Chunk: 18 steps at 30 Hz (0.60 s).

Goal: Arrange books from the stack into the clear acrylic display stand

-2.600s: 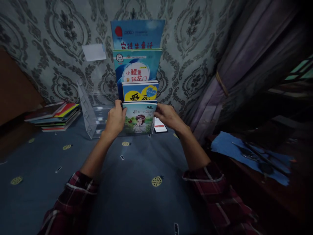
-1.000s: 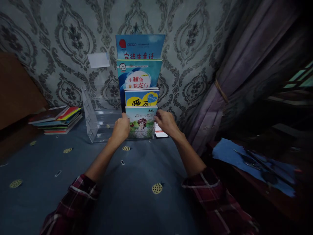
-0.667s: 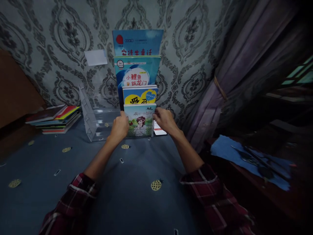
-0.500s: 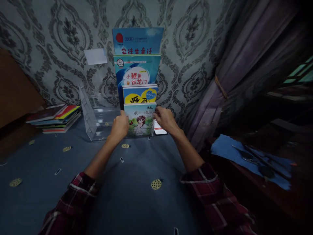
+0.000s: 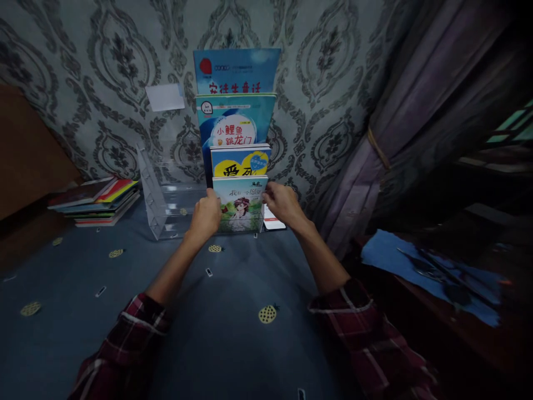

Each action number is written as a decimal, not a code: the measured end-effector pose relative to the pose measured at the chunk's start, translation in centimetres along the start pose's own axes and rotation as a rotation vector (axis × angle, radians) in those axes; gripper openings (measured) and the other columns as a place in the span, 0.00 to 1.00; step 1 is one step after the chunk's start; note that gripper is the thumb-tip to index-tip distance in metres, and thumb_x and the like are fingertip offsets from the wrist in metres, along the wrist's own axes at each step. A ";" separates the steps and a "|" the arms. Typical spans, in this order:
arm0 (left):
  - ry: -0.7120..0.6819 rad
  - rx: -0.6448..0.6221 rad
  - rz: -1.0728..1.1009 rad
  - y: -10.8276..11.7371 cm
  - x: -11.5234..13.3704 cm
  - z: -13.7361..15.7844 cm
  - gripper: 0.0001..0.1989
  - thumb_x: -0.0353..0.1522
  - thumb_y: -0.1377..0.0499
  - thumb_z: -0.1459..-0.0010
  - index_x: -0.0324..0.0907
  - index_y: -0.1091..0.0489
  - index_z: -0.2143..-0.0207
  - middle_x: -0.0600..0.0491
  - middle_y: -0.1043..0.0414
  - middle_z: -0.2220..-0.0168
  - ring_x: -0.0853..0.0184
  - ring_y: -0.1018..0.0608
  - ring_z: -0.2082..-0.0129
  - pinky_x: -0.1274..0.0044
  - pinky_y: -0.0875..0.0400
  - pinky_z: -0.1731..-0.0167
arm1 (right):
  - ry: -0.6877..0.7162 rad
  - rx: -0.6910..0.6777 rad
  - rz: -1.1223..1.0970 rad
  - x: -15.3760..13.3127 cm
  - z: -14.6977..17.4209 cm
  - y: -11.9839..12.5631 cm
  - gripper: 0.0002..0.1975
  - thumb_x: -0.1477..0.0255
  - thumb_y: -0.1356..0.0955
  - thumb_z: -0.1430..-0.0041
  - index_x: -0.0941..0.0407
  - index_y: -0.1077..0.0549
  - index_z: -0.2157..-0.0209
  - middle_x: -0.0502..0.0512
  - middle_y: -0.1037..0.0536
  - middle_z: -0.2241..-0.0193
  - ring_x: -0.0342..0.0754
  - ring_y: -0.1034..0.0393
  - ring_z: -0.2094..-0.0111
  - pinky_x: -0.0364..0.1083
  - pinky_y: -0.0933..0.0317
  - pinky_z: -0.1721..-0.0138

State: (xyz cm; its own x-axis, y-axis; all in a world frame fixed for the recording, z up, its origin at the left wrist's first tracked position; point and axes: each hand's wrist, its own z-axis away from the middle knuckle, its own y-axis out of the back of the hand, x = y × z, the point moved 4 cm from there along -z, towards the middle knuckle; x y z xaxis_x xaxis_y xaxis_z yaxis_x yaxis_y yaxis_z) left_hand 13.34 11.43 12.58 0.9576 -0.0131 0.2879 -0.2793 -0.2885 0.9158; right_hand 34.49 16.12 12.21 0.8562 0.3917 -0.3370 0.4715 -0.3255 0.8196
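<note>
A small green-and-white book (image 5: 240, 208) with a drawn figure on its cover stands in the lowest, front tier of a clear acrylic book rack (image 5: 150, 194). My left hand (image 5: 207, 214) is closed on its left edge, and my right hand (image 5: 283, 203) pinches its right edge near the top. Behind it, rising in steps, stand a blue-and-yellow book (image 5: 241, 161), a teal book (image 5: 237, 119) with red lettering, and a tall blue book (image 5: 237, 69). The left part of the rack holds no books. My fingertips are partly hidden.
A stack of books (image 5: 97, 200) lies left of the rack. A phone with a lit screen (image 5: 275, 218) is behind my right hand. Scissors (image 5: 418, 264) lie on a blue cloth (image 5: 387, 253) at right. A curtain (image 5: 370, 150) hangs beside the patterned wall; a white card (image 5: 165, 97) is on it.
The view has shifted very slightly. Both hands stay at the book's two edges, and the books stand as before.
</note>
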 end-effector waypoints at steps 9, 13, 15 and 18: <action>-0.005 0.012 0.001 -0.3 -0.2 -0.1 0.11 0.31 0.52 0.28 0.37 0.36 0.47 0.34 0.20 0.55 0.49 0.17 0.53 0.68 0.26 0.56 | -0.022 0.023 0.083 -0.2 0.0 0.1 0.11 0.76 0.35 0.36 0.58 0.22 0.56 0.65 0.15 0.58 0.59 0.20 0.57 0.49 0.34 0.59; 0.001 0.011 0.005 -0.3 -0.3 -0.1 0.11 0.31 0.52 0.28 0.37 0.36 0.47 0.36 0.20 0.54 0.49 0.17 0.52 0.68 0.27 0.55 | -0.025 0.021 0.059 -0.3 0.1 0.1 0.11 0.76 0.35 0.36 0.59 0.22 0.56 0.67 0.15 0.58 0.60 0.20 0.57 0.49 0.34 0.58; -0.003 0.011 0.013 -0.2 -0.2 -0.1 0.12 0.30 0.52 0.28 0.38 0.36 0.47 0.36 0.20 0.55 0.49 0.17 0.52 0.67 0.27 0.54 | -0.022 0.019 0.056 -0.4 0.1 0.2 0.11 0.76 0.35 0.36 0.58 0.22 0.56 0.65 0.15 0.59 0.59 0.20 0.57 0.49 0.33 0.58; -0.009 -0.002 0.019 -0.1 -0.1 0.0 0.12 0.31 0.52 0.28 0.37 0.36 0.47 0.35 0.20 0.54 0.48 0.17 0.52 0.67 0.27 0.55 | -0.034 0.002 0.076 -0.4 0.1 0.3 0.12 0.76 0.36 0.36 0.59 0.22 0.56 0.67 0.15 0.58 0.60 0.20 0.56 0.50 0.33 0.57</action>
State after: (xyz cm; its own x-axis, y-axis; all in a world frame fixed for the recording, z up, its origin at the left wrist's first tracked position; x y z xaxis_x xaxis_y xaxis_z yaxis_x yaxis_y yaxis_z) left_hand 13.23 11.51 12.45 0.9527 -0.0276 0.3027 -0.2977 -0.2865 0.9107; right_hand 34.30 15.79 12.53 0.8960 0.3363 -0.2898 0.4056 -0.3549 0.8423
